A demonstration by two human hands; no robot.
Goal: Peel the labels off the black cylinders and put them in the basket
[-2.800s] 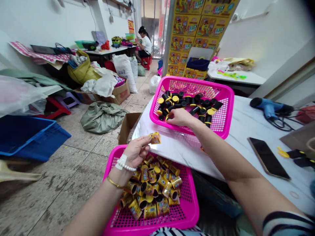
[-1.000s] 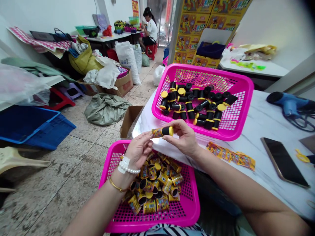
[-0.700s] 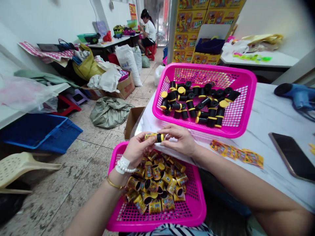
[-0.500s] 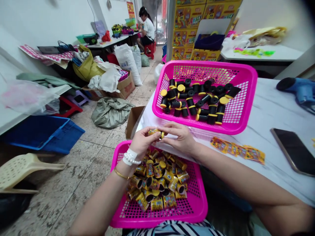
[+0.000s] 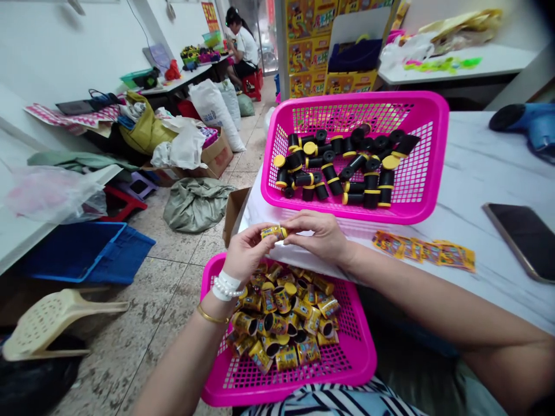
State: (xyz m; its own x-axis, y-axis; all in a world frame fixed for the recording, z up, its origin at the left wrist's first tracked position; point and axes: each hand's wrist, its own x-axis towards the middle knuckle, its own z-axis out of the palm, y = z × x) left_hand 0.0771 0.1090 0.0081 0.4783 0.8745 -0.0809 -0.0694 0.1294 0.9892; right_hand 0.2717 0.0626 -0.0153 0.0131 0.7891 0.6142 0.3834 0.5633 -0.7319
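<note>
My left hand [image 5: 248,253] pinches a small cylinder in a yellow printed sleeve [image 5: 273,232] by one end. The fingertips of my right hand [image 5: 319,236] close on its other end, where a yellow cap shows. Beneath my hands is a pink basket [image 5: 353,346] heaped with similar yellow-wrapped cylinders [image 5: 288,323], several showing dark open ends. Beyond them, a second pink basket [image 5: 436,156] on the table holds black cylinders with yellow caps [image 5: 333,179]. Flat yellow printed sleeves [image 5: 422,251] lie overlapping in a row right of my right hand.
On the marbled table [image 5: 463,190] lie a phone [image 5: 520,240] and a blue tool [image 5: 531,130]. A cream plastic stool [image 5: 52,320] and a blue crate [image 5: 87,254] are at left. A person [image 5: 245,52] sits at a far table. Sacks and boxes line the floor.
The printed sleeve now covers the cylinder between my hands, where dark body showed by the cap before. My right fingers have drawn in closer together. The view has shifted slightly.
</note>
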